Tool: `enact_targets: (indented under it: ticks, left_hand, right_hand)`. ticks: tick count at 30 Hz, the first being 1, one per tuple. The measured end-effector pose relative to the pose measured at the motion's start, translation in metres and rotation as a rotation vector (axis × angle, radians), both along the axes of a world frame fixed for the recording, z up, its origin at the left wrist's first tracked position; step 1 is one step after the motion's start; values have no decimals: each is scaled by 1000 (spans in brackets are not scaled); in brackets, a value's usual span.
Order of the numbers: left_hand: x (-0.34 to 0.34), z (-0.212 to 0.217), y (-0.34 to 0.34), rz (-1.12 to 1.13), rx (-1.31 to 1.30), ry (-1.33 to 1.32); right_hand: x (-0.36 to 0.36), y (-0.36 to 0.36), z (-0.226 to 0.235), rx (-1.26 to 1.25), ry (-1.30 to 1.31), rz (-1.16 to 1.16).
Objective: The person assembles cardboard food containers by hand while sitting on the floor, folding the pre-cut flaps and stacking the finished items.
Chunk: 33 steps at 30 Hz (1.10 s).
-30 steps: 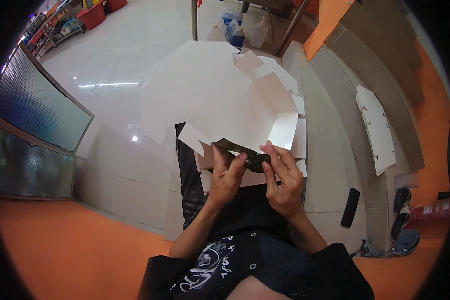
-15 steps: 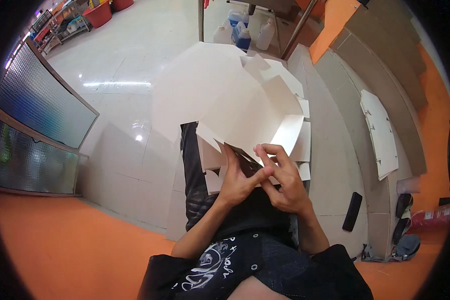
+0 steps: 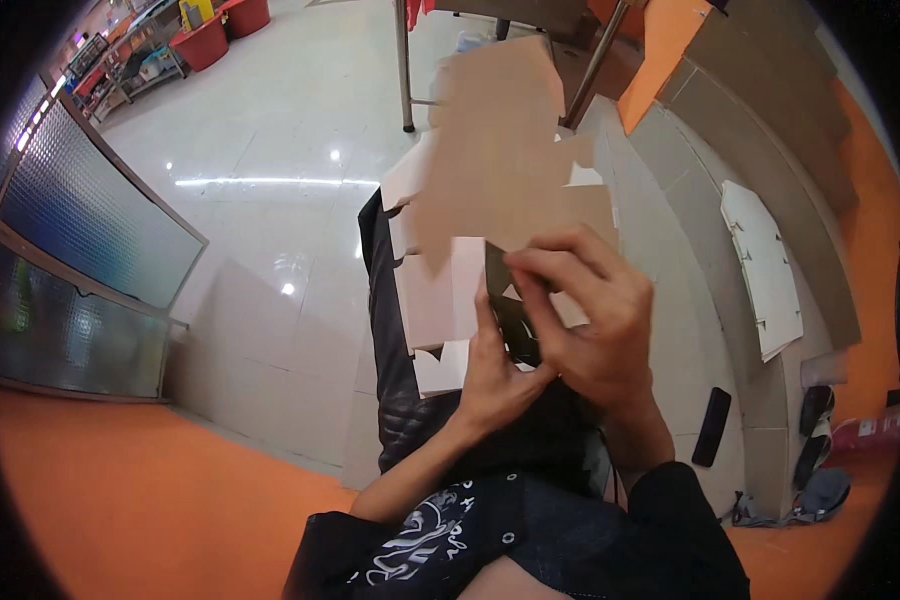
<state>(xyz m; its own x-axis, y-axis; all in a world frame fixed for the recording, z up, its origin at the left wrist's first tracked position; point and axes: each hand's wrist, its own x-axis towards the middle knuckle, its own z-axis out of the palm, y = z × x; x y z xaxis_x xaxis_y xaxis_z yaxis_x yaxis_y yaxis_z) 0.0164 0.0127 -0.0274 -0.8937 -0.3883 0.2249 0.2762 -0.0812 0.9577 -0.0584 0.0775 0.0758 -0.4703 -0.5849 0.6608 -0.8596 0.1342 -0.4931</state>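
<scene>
Both hands hold a flat cardboard sheet (image 3: 500, 170) raised above the lap. The left hand (image 3: 495, 375) pinches its lower edge with closed fingers; the right hand (image 3: 595, 320) grips it just beside, fingers curled.

Two hands, left hand (image 3: 495, 375) and right hand (image 3: 590, 320), on one brown cardboard blank (image 3: 505, 170); one white cardboard blank (image 3: 760, 265) on the steps; one black phone (image 3: 711, 427); two red tubs (image 3: 225, 25)
</scene>
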Motion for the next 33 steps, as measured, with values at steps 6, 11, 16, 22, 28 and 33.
enact_targets:
  ticks: [6, 11, 16, 22, 28, 33]
  left_hand:
    - [-1, 3, 2, 104, 71, 70]
    - [-1, 2, 2, 165, -59, 106]
    - [-1, -7, 1, 185, -46, 113]
    - [0, -9, -4, 217, -86, 77]
    - [0, -17, -15, 223, -155, 17]
    - [7, -11, -42, 129, -128, -191]
  right_hand:
    - [4, 22, -20, 26, 38, -91]
    - [6, 22, -29, 8, 67, -115]
    - [10, 19, -45, 9, 53, -145]
    - [22, 15, -58, -3, 43, -141]
    - [15, 11, -62, 24, 28, -56]
    - [-30, 41, -39, -116, -38, -335]
